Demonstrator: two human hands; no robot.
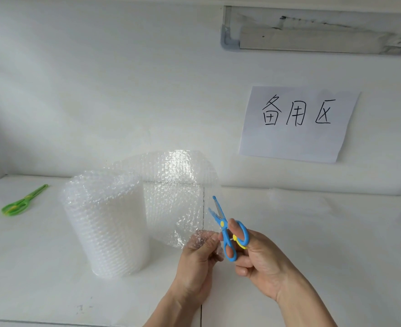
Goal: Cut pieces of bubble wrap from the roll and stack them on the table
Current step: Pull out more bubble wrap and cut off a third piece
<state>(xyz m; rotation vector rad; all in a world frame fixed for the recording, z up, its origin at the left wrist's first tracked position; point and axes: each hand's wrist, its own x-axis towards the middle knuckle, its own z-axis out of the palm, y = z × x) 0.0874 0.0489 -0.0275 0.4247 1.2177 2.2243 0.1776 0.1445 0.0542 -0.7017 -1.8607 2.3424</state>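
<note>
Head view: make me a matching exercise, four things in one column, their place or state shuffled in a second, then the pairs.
Things:
1. blue scissors
2. green scissors
3. bubble wrap roll
4. paper sign

Places or states:
A. stuck on the wall, handwritten characters
B. standing on end on the table
C. in the right hand, blades open
D. lying on the table at far left

The left hand pinches the loose sheet's lower corner.

Pairs: 1-C, 2-D, 3-B, 4-A

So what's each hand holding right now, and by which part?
The right hand grips the blue scissors by their handle loops. The left hand pinches the lower corner of the unrolled bubble wrap sheet.
</note>
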